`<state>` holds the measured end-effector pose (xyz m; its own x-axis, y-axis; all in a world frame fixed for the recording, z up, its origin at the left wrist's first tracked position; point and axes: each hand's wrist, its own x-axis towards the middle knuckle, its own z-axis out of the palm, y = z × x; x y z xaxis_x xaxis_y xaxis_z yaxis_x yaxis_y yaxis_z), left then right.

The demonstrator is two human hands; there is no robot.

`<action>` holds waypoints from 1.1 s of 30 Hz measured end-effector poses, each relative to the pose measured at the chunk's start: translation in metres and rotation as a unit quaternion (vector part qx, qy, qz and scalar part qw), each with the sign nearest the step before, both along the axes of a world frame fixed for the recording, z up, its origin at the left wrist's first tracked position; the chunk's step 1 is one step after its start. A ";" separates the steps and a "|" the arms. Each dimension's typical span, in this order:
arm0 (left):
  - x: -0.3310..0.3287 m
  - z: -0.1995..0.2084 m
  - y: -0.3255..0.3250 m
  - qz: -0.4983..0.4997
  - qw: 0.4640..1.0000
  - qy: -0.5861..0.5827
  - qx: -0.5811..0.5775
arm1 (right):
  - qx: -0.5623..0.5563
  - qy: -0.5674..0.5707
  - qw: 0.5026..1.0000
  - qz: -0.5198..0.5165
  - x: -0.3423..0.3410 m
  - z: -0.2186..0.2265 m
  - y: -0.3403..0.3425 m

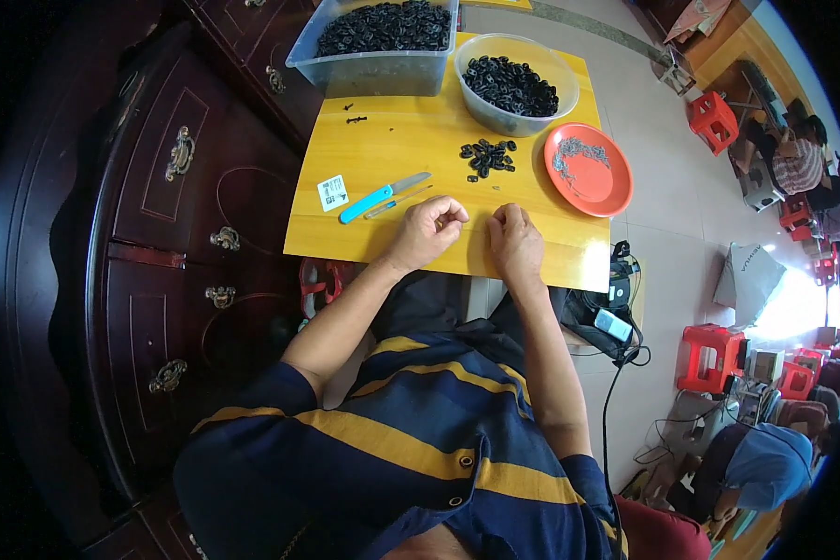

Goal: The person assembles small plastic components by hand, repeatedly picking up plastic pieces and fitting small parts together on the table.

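Note:
Both hands are over the near part of the yellow tabletop (345,233), a short gap between them. My left hand (427,231) is closed, its thumb and fingertips pressed together; whatever they pinch is too small to make out. My right hand (516,245) is likewise closed, fingers curled down in a pinch, with any held piece hidden. Just beyond them lies a loose pile of small black oval plastic parts (488,157). To the right, a red plate (612,184) carries many tiny silvery metal pieces (583,154). A blue-handled knife (369,203) and a thin screwdriver-like tool (399,202) lie left of my left hand.
A clear rectangular bin (383,75) and a round translucent bowl (521,121), both full of black parts, stand at the back. A white label (332,193) lies at left. Dark drawers (173,187) flank the table. Red stools (712,123) and other people are off right.

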<state>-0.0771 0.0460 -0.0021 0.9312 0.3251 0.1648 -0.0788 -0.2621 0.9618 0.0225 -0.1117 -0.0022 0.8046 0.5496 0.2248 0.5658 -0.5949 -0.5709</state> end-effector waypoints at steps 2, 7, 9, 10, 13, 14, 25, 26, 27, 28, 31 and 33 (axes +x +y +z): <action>0.002 0.002 -0.004 -0.005 1.000 0.002 -0.005 | 0.089 0.042 0.995 0.016 0.000 -0.010 -0.010; 0.009 0.005 -0.020 -0.030 0.999 -0.015 -0.002 | 0.353 0.336 0.873 -0.001 -0.009 -0.021 -0.033; 0.014 0.009 -0.028 -0.043 0.999 -0.023 0.003 | 0.396 0.416 0.819 0.000 -0.011 -0.015 -0.043; 0.016 0.010 -0.032 -0.052 0.998 -0.030 0.010 | 0.398 0.417 0.817 -0.005 -0.011 -0.013 -0.047; 0.022 0.014 -0.043 -0.089 0.996 0.015 -0.008 | 0.394 0.437 0.808 -0.029 -0.010 -0.011 -0.056; 0.025 0.016 -0.047 -0.093 0.996 0.016 -0.007 | 0.394 0.438 0.808 -0.022 -0.009 -0.013 -0.059; 0.042 0.027 -0.065 -0.091 0.988 0.026 0.118 | 0.398 0.468 0.788 -0.029 -0.006 -0.008 -0.071; 0.042 0.028 -0.066 -0.092 0.988 0.028 0.120 | 0.402 0.463 0.790 -0.024 -0.005 -0.010 -0.071; 0.042 0.029 -0.066 -0.091 0.987 0.026 0.130 | 0.406 0.457 0.791 -0.019 -0.005 -0.012 -0.071; 0.042 0.030 -0.067 -0.088 0.986 0.025 0.140 | 0.407 0.458 0.790 -0.019 -0.005 -0.012 -0.071; 0.043 0.029 -0.067 -0.088 0.986 0.019 0.142 | 0.412 0.450 0.792 -0.011 -0.005 -0.013 -0.070; 0.042 0.031 -0.067 -0.083 0.986 0.022 0.146 | 0.414 0.449 0.792 -0.015 -0.005 -0.014 -0.069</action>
